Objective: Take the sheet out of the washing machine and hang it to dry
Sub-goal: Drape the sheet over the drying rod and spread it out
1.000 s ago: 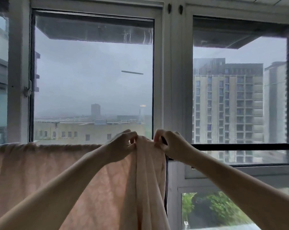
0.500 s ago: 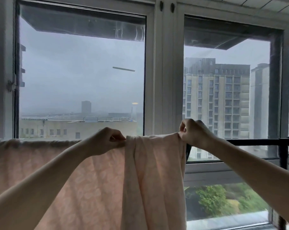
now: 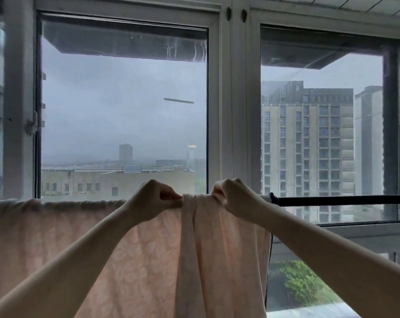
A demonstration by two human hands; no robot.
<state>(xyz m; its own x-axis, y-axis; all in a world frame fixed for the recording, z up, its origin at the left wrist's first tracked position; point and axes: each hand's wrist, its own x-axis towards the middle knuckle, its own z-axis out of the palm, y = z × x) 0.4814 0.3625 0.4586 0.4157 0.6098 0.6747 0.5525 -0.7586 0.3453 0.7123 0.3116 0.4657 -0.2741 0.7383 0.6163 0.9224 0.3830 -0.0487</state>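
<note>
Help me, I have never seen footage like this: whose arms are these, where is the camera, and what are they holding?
There is no machine here: a person wears a camera on the head, so the one picture looks out along their own bare arms. The left hand and right hand each pinch the top edge of a pale pink patterned sheet, which hangs over a dark rail in front of a window. To the left the sheet is spread along the rail; between the hands it is bunched in folds.

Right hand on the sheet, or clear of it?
Touching. Head view shows the right hand pinching the sheet at its bunched top edge.
</note>
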